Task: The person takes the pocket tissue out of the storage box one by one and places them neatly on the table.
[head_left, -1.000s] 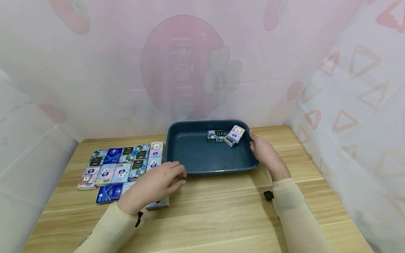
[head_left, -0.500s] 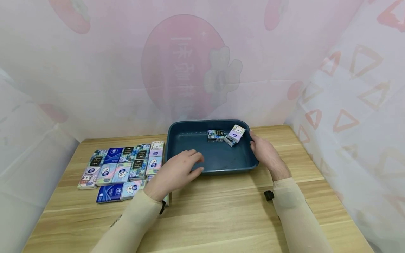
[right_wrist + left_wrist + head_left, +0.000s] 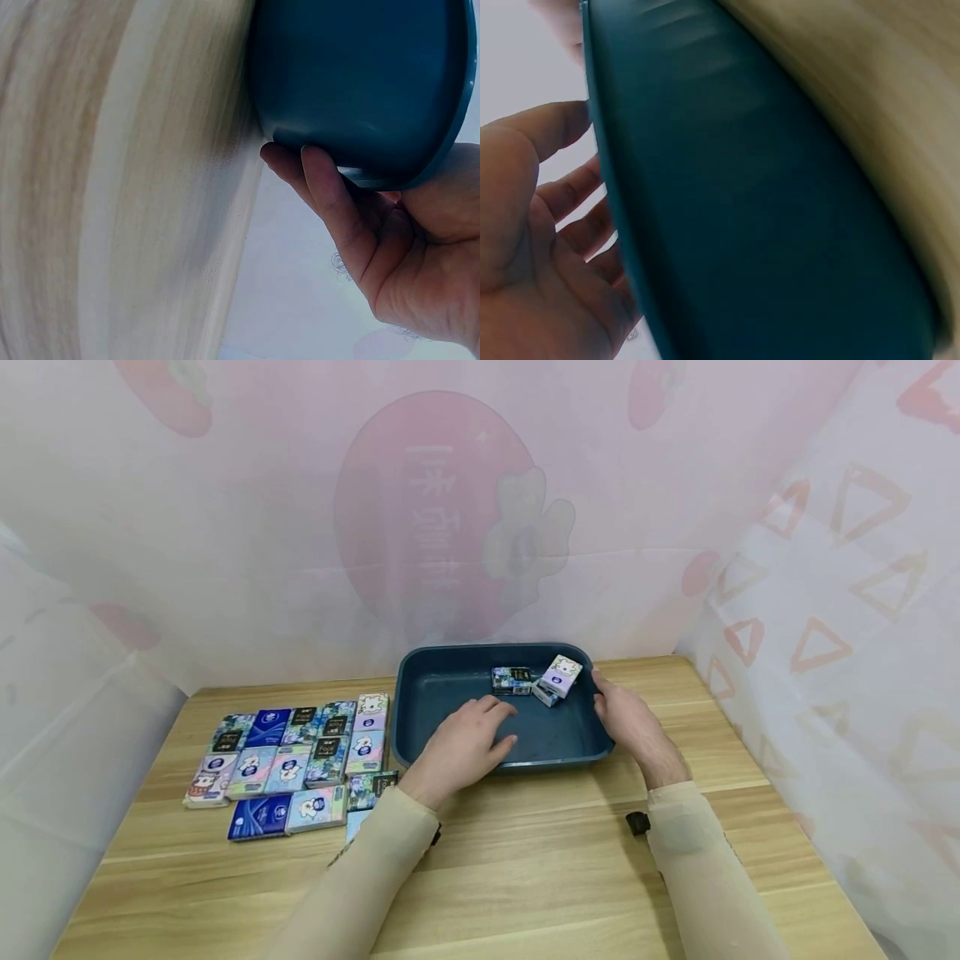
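Note:
A dark teal tray [image 3: 433, 702] stands at the back of the table. My left hand [image 3: 467, 742] hovers over its front part, fingers loosely bent and nothing held. In the left wrist view, the thumb and fingers [image 3: 574, 187] show beyond the tray's rim. With the thumb at the rim and fingers against the outer wall, my right hand [image 3: 633, 727] grips the tray's right side. Inside the tray lie a dark floral tissue pack [image 3: 512, 680] and a white-and-lilac tissue pack [image 3: 562, 676], which leans on another pack [image 3: 545, 694].
Left of the tray, several pocket tissue packs [image 3: 291, 770] lie flat in rows on the wooden table [image 3: 540, 877]. My left forearm partly covers the nearest ones. A printed cloth wall [image 3: 285, 568] rises behind the table, with another cloth at the right [image 3: 825, 693].
My left hand has moved right, from beside the tissue packs to over the tray, uncovering some packs. The right hand stays at the tray's side; the packs inside have not moved.

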`<action>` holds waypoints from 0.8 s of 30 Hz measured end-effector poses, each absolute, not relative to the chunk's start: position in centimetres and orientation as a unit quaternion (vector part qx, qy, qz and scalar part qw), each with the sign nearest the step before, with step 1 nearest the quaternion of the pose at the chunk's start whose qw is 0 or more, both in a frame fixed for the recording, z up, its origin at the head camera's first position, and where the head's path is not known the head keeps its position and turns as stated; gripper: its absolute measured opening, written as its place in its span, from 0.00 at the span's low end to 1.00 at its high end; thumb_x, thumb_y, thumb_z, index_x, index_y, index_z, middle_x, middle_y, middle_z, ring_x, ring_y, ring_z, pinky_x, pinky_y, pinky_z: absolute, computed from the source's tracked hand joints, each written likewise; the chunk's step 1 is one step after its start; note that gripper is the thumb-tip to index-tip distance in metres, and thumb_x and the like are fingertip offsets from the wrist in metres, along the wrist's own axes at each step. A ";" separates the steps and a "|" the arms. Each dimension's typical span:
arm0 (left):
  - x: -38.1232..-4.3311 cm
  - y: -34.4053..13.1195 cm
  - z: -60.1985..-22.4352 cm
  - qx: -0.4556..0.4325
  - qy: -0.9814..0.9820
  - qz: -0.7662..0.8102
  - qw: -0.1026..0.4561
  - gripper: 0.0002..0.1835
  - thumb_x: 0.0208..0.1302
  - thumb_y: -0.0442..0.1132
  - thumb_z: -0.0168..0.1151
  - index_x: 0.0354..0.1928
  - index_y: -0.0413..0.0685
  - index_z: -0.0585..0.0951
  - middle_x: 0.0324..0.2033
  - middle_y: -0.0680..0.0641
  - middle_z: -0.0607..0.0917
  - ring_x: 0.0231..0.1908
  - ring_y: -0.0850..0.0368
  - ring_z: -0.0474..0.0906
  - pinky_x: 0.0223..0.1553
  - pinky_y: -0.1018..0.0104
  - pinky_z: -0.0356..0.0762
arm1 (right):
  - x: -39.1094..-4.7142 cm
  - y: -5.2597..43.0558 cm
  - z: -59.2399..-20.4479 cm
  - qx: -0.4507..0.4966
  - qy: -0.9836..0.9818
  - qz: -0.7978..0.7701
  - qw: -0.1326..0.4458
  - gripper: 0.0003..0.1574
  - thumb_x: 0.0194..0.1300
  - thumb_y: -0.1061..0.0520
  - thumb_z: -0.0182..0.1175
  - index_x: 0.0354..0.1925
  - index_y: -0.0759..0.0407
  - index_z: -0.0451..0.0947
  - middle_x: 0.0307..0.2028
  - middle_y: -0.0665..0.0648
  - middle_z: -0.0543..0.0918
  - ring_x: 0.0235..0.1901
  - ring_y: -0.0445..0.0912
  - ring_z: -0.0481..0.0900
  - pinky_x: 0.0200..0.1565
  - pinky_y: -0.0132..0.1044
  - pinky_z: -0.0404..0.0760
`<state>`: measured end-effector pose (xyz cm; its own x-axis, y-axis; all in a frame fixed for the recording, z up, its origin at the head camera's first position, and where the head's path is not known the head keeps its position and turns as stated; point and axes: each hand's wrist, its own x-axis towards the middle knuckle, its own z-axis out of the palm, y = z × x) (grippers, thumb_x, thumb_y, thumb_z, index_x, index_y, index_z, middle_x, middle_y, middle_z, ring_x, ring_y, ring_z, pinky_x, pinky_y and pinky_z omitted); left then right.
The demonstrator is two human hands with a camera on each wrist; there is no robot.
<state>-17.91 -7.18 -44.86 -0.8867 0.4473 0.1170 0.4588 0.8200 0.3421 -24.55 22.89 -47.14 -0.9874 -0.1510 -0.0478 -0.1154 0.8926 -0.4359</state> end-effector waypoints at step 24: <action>-23.4 2.8 -47.0 -0.219 -0.964 -0.148 -0.004 0.37 0.89 0.55 0.68 0.91 0.55 0.71 0.92 0.44 0.69 0.90 0.44 0.69 0.88 0.44 0.75 | -24.8 23.0 -47.4 -0.088 0.972 -0.218 0.025 0.37 0.93 0.62 0.51 0.91 0.70 0.61 0.26 0.61 0.79 0.20 0.47 0.72 0.30 0.39 0.70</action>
<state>-23.42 2.85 -46.97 -0.9044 0.4227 0.0577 0.4206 0.8605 0.2874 -24.78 23.01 -47.37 -0.9834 -0.1810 -0.0104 -0.1592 0.8896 -0.4281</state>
